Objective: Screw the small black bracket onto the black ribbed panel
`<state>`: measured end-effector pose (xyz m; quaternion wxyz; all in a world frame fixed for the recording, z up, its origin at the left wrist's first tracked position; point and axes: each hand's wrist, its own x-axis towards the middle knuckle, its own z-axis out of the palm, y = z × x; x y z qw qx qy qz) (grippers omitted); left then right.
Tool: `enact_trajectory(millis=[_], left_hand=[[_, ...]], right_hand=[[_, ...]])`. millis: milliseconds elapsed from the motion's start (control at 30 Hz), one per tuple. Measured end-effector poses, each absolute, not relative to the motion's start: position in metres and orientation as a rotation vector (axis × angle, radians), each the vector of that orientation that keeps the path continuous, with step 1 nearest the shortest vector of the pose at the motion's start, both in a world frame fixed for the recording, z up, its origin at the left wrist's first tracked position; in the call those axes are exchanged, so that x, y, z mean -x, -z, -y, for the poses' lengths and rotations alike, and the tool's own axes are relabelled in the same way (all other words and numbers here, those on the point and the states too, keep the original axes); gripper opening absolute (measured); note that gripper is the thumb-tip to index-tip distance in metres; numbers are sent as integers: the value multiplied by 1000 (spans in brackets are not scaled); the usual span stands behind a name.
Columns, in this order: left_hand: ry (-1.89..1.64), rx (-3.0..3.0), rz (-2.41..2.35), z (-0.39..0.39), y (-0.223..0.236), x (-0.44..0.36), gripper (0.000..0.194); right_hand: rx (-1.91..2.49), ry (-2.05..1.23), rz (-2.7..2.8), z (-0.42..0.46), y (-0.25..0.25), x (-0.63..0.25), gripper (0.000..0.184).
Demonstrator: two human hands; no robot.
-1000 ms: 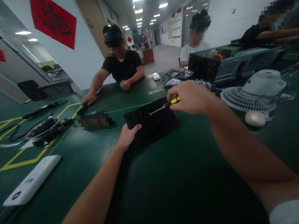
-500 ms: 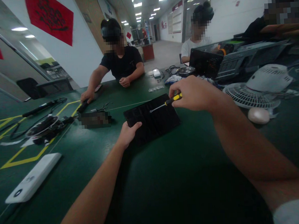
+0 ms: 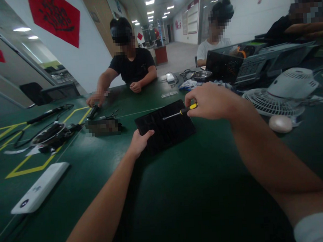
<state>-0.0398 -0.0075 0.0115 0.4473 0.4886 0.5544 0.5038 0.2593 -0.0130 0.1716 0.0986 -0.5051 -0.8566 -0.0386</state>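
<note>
A flat black panel (image 3: 166, 126) lies on the green table (image 3: 182, 192), a little beyond the middle of it, set at a slight angle. The person's left hand (image 3: 139, 143) rests at the panel's near left corner, the thumb laid on top of the edge and the fingers tucked under or against the side, so its grip is closed lightly on that corner. The right hand (image 3: 211, 100) hovers over the panel's far right edge with its grip shut around the yellow and black handle of a small screwdriver (image 3: 179, 113). The thin metal shaft points left and slightly down across the panel, the tip just above or touching the black surface; I cannot tell which.

To the right of the panel sits a white fan (image 3: 282, 93) lying with its round grille flat on the table, and a pale oval mouse (image 3: 280, 123) just in front of it. Near the left edge lies a long white device (image 3: 39, 188), well apart from the panel. Farther left, a tangle of black cables and a round part (image 3: 49, 134) sits inside yellow tape lines. Across the table, a person in a black shirt (image 3: 132, 66) has one hand down on a dark tool (image 3: 93, 111), and two more people sit behind an opened computer case (image 3: 253, 64) at the far right.
</note>
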Motion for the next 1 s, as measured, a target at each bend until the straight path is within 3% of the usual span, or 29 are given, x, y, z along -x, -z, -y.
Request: enact_trajectory(millis=[1000], left_hand=[[-1237, -1202, -1401, 7, -10, 43, 53]], right_hand=[[1285, 304, 2469, 17, -177, -254, 33]])
